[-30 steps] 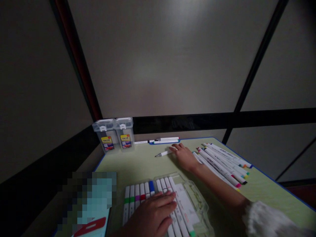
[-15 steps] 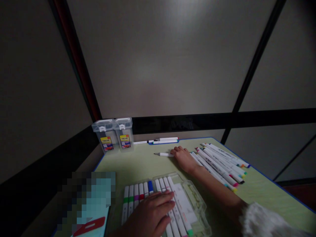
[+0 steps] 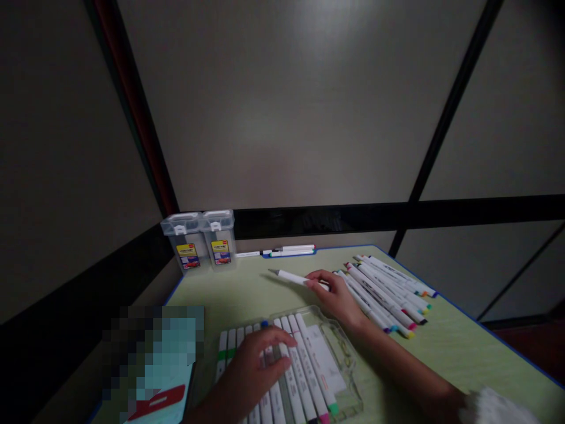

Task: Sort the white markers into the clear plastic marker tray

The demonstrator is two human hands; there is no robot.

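Observation:
My right hand (image 3: pixel 333 294) pinches a white pen with a grey tapered tip (image 3: pixel 289 277), its tip pointing left and raised a little off the table. Below and to the left, my left hand (image 3: pixel 258 359) hovers over or rests on a row of white markers (image 3: pixel 304 365); its thumb and forefinger are curved and apart, with nothing visible between them. These markers lie side by side in an open clear plastic case (image 3: pixel 355 383). Some have green, pink or blue ends. My left hand hides the middle of the row.
A loose pile of white markers (image 3: pixel 388 294) with coloured ends lies to the right. Two clear lidded boxes (image 3: pixel 218 250) stand at the back left. A few pens (image 3: pixel 293 250) lie along the back edge. A partly blurred teal item (image 3: pixel 168 365) is at the front left.
My right hand has lifted the pen from the table and tilted it. My left hand, flat across the markers before, has drawn left and curved its thumb and forefinger.

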